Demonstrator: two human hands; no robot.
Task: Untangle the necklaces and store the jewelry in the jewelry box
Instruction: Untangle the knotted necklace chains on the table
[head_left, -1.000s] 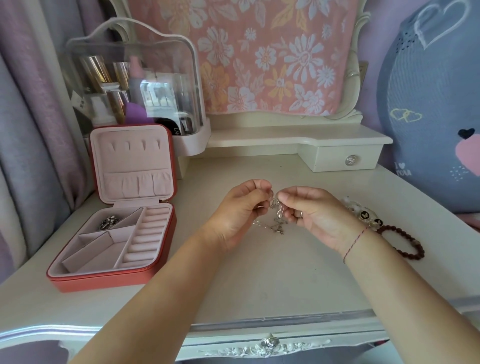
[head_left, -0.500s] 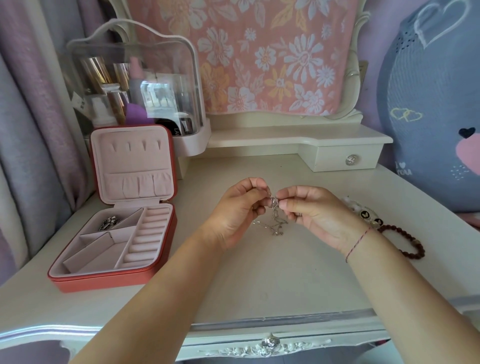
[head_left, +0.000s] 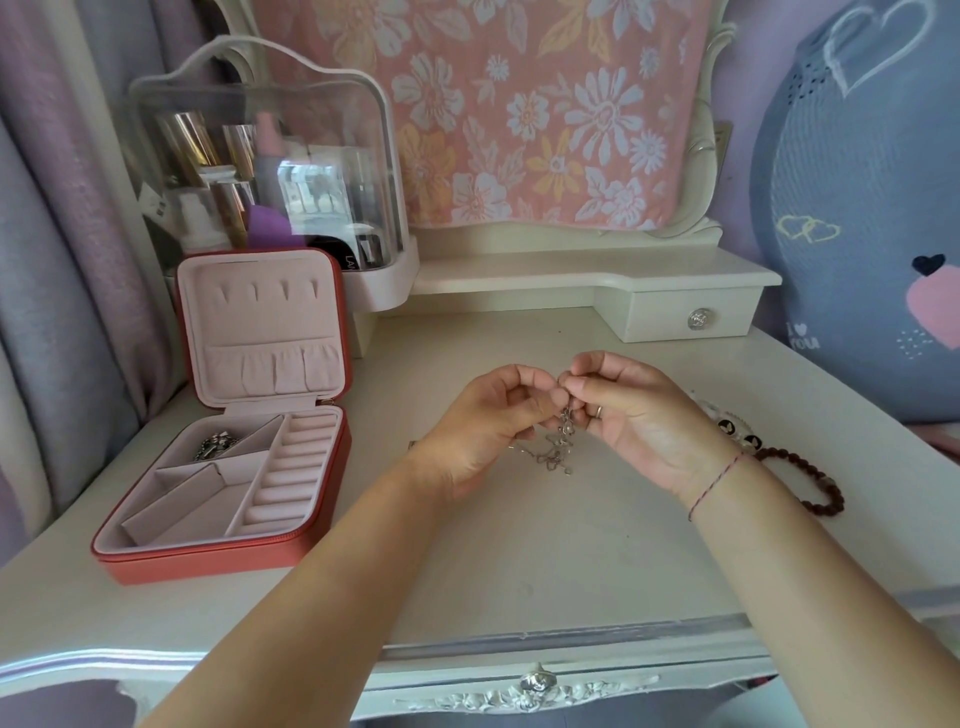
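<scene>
A tangle of thin silver necklaces (head_left: 558, 449) hangs between my two hands above the middle of the white dressing table. My left hand (head_left: 488, 421) and my right hand (head_left: 631, 415) both pinch the chains at the top, fingertips almost touching. The loose ends dangle down to the tabletop. The red jewelry box (head_left: 291, 551) stands open at the left, its pink lid upright. One silver piece (head_left: 213, 446) lies in its back left compartment.
A dark red bead bracelet (head_left: 810, 480) and a white bead bracelet (head_left: 732, 428) lie right of my right wrist. A clear cosmetics case (head_left: 260, 171) stands behind the box. A small drawer (head_left: 685, 317) sits at the back right, beside a large grey cushion (head_left: 857, 208).
My hands have drawn a little closer together and risen slightly, and the fingers have shifted their pinch on the chains. The tangle hangs lower below them.
</scene>
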